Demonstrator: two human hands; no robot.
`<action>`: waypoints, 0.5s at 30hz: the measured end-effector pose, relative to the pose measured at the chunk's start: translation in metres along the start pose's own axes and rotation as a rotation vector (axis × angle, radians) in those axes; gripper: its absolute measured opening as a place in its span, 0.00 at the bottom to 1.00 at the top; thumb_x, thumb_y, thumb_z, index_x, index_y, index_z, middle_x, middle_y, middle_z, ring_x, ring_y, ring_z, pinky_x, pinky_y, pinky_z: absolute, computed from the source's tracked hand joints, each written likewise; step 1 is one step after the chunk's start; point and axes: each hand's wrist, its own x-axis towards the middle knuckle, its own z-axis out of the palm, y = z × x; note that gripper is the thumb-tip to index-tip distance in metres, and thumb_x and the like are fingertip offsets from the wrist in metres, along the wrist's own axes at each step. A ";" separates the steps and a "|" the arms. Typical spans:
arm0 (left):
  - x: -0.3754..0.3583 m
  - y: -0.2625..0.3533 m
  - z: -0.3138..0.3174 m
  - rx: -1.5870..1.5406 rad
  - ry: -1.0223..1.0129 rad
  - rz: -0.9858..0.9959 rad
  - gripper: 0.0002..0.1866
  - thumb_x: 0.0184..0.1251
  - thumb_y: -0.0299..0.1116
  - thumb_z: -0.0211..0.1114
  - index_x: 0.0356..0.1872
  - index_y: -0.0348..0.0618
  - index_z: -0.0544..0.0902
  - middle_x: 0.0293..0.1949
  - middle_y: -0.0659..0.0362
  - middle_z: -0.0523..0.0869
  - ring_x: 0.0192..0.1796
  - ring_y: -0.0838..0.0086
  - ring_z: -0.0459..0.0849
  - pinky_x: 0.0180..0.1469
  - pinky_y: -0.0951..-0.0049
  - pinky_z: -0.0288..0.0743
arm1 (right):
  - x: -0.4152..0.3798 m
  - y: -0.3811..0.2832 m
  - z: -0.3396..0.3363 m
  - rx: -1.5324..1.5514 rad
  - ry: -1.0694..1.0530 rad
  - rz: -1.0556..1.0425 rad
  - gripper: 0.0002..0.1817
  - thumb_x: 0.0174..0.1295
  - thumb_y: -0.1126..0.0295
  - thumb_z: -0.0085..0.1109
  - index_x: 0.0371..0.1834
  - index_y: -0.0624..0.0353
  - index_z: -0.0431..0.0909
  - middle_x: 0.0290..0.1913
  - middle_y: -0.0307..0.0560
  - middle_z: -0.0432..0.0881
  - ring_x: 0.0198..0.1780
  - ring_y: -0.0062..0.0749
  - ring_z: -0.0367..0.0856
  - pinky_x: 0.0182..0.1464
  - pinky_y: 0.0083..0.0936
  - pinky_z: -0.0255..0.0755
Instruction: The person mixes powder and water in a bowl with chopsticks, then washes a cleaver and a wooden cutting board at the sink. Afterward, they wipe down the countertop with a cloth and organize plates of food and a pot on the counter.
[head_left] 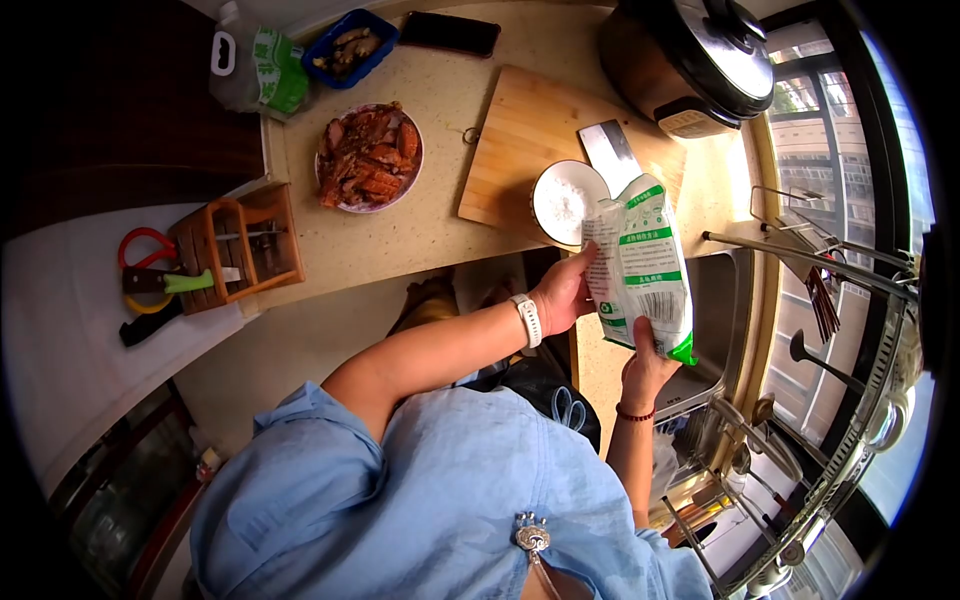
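A white and green printed bag [640, 262] is held between my two hands, its upper end over the rim of a white bowl [566, 200] with white powder in it. My left hand [566, 290], a white watch on its wrist, grips the bag's left side. Lower down, my right hand [647, 366] is closed on the bag's bottom end. The bowl sits at the front edge of a wooden cutting board [515, 130]. Behind the bag lies a cleaver, its wide blade [609, 148] flat on the board.
Left on the counter are a plate of reddish meat pieces [371, 158], a blue tray [350, 48], a plastic jug [258, 70] and a knife rack [240, 245]. A phone [450, 33] and a cooker [690, 60] stand behind; the sink [715, 320] and metal racks are right.
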 end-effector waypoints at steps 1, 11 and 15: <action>0.001 0.001 -0.001 -0.004 0.016 -0.012 0.26 0.73 0.60 0.48 0.58 0.52 0.76 0.52 0.63 0.83 0.55 0.70 0.79 0.60 0.61 0.69 | 0.000 -0.002 0.001 0.007 -0.001 0.001 0.24 0.59 0.85 0.62 0.60 0.67 0.73 0.55 0.45 0.80 0.54 0.30 0.79 0.60 0.28 0.70; -0.001 0.003 0.002 -0.075 -0.007 -0.025 0.28 0.74 0.61 0.46 0.59 0.52 0.76 0.53 0.63 0.83 0.55 0.70 0.80 0.59 0.61 0.71 | -0.002 -0.003 0.004 -0.007 -0.008 -0.023 0.23 0.59 0.84 0.63 0.59 0.67 0.73 0.54 0.46 0.81 0.53 0.29 0.79 0.59 0.28 0.70; 0.010 -0.003 -0.009 -0.022 0.037 -0.003 0.28 0.73 0.62 0.47 0.58 0.52 0.76 0.53 0.63 0.83 0.55 0.70 0.80 0.59 0.61 0.71 | -0.001 -0.003 0.004 0.023 -0.011 0.005 0.23 0.59 0.84 0.63 0.59 0.68 0.73 0.54 0.46 0.81 0.53 0.29 0.79 0.59 0.28 0.70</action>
